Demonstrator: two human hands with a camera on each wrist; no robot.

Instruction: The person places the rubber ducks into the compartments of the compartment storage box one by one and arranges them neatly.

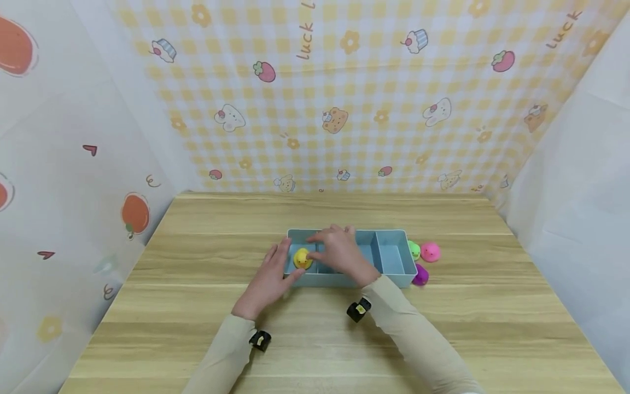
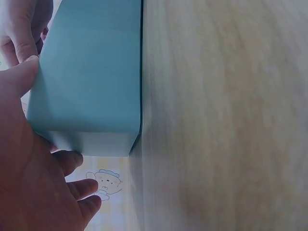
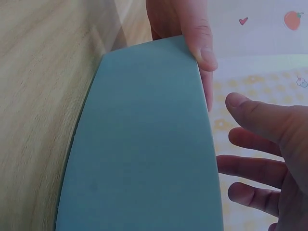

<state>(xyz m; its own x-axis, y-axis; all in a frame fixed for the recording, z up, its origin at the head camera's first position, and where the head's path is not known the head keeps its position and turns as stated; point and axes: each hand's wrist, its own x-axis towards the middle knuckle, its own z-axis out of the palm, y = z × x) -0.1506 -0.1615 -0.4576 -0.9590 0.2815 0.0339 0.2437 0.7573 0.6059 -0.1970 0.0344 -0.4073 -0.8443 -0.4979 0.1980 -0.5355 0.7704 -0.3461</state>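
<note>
Gripping one rectangular blue box (image 1: 320, 280), one round yellow duck (image 1: 302, 259) inside, three green, pink and purple toys (image 1: 430, 252) alongside, the left hand (image 1: 269, 275) faces an empty, loosely spread right hand (image 1: 340, 251).

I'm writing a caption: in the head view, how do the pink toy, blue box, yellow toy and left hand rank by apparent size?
1. Blue box
2. Left hand
3. Yellow toy and pink toy: too alike to rank
</note>
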